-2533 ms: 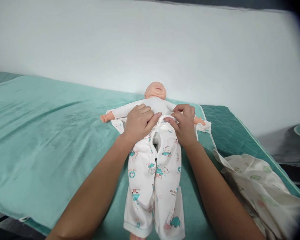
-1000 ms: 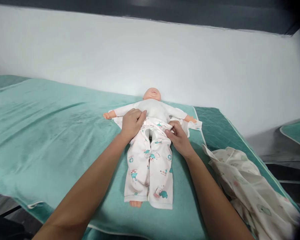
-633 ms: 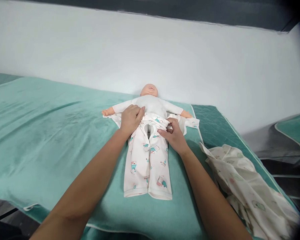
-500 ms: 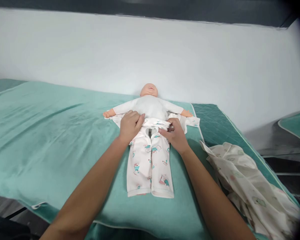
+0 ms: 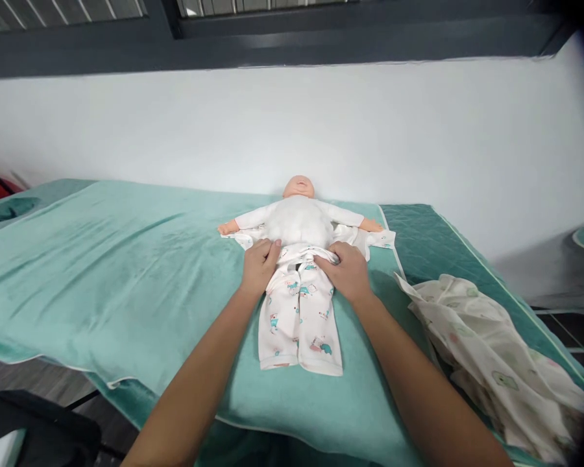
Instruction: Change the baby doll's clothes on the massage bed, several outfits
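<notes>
A baby doll (image 5: 299,217) with a white cloth torso lies on its back, head toward the wall and arms spread out. White printed baby pants (image 5: 299,324) cover its lower body, legs pointing toward me. My left hand (image 5: 261,264) is closed on the left side of the pants' waistband, thumb uppermost. On the opposite side, my right hand (image 5: 348,269) pinches the waistband between thumb and fingers. Beneath the doll a printed baby shirt (image 5: 382,240) is spread, its sleeves showing under the doll's arms. The doll's legs are hidden from view.
A green sheet (image 5: 126,272) covers the bed. To the right lies a crumpled printed cloth (image 5: 491,350). A white wall (image 5: 224,130) stands behind, below a dark window frame (image 5: 321,39). A black chair (image 5: 39,421) is at the lower left.
Both hands have drawn the waistband upward toward the doll's belly, and the opening at the pants' crotch looks smaller. The camera view has tilted up, showing more of the window.
</notes>
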Demonstrator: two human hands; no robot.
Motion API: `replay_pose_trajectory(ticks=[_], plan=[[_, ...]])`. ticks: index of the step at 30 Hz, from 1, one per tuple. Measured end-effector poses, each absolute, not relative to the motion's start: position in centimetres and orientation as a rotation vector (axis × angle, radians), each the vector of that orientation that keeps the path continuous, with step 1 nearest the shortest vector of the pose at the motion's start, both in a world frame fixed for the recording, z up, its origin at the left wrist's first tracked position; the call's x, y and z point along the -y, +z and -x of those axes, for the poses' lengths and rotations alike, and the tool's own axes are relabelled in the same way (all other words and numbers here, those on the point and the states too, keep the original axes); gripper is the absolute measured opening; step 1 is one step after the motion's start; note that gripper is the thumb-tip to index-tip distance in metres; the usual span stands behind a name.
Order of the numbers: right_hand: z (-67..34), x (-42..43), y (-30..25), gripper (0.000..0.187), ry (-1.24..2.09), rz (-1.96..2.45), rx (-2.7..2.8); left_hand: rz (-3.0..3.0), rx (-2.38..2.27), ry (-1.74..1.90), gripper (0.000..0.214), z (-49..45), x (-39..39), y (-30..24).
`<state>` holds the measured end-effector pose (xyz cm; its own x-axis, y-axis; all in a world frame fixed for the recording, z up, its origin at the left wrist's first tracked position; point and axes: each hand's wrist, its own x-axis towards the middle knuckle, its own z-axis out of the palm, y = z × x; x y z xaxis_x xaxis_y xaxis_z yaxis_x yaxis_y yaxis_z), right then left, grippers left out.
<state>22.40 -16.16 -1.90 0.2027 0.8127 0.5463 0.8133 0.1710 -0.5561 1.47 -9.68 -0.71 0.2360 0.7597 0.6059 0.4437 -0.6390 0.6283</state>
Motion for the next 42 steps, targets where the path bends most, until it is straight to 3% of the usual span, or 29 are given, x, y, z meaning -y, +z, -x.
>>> replay_pose_trajectory(ticks=[5, 9, 15, 17, 22, 30, 42], plan=[[-23.1, 16.4, -1.7, 0.027, 0.097, 1.466, 1.683, -2.086, -1.149, 1.376, 0.048, -1.4, 9.6, -0.9], [-24.7, 16.6, -1.6, 0.035, 0.432, 1.541, 1.709, -1.990, -1.199, 1.353, 0.045, -1.2, 9.6, -0.7], [-26.4, 17.2, -1.0, 0.056, 0.784, 1.538, 1.733, -1.738, -1.188, 1.259, 0.014, 0.6, 10.2, -1.4], [-26.5, 17.4, -0.8, 0.063, 0.827, 1.533, 1.733, -1.766, -1.124, 1.198, 0.032, 1.4, 10.5, -1.9], [-25.5, 17.2, -1.1, 0.056, 0.671, 1.655, 1.684, -1.973, -1.041, 1.114, 0.050, 1.9, 10.8, -2.4], [-23.5, 16.9, -1.3, 0.047, 0.381, 1.734, 1.583, -1.840, -1.107, 1.158, 0.023, 1.4, 10.7, -2.2], [-21.5, 17.1, -1.8, 0.023, 0.029, 1.792, 1.552, -1.756, -1.081, 1.188, 0.030, 0.9, 10.4, -2.0]])
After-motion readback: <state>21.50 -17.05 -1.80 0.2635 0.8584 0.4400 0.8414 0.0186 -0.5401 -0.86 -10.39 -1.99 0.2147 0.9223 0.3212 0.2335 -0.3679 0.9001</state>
